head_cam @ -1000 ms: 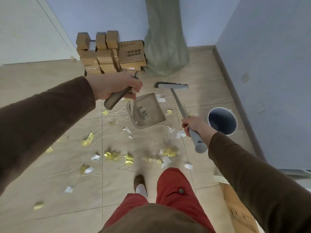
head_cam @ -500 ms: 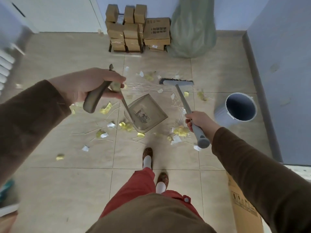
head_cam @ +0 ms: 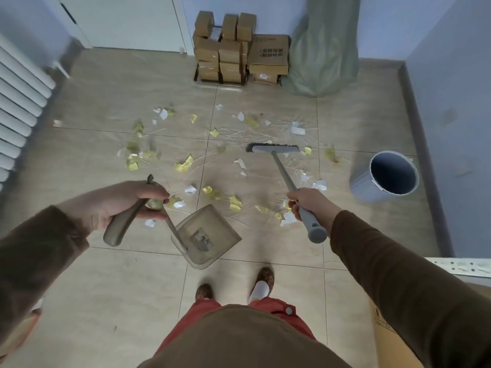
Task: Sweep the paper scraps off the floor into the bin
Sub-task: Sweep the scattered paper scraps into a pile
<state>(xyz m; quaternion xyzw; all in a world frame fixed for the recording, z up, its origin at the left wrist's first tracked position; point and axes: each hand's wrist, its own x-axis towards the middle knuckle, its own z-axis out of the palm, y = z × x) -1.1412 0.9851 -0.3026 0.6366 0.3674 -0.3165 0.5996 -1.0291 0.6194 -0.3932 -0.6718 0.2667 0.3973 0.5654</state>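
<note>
Paper scraps (head_cam: 183, 165), yellow and white, lie scattered over the tiled floor (head_cam: 111, 288) from 9 o'clock through 12 to 2 o'clock of the standing person's shoes (head_cam: 261, 284). Left hand (head_cam: 117, 205) is wrapped closed around the handle of a dustpan (head_cam: 206, 236), whose translucent scoop hangs near the floor just ahead of the feet, with no scraps visible inside. Right hand (head_cam: 309, 204) is clenched on the grey shaft of a broom (head_cam: 273, 148); its head rests on the floor at 12 o'clock among the scraps. Bin (head_cam: 388, 179), round and grey-blue, stands upright at 2 o'clock beside the wall, mouth open. Cardboard boxes (head_cam: 233, 49) and a green sack (head_cam: 324, 49) stand against the far wall at 12 o'clock.
</note>
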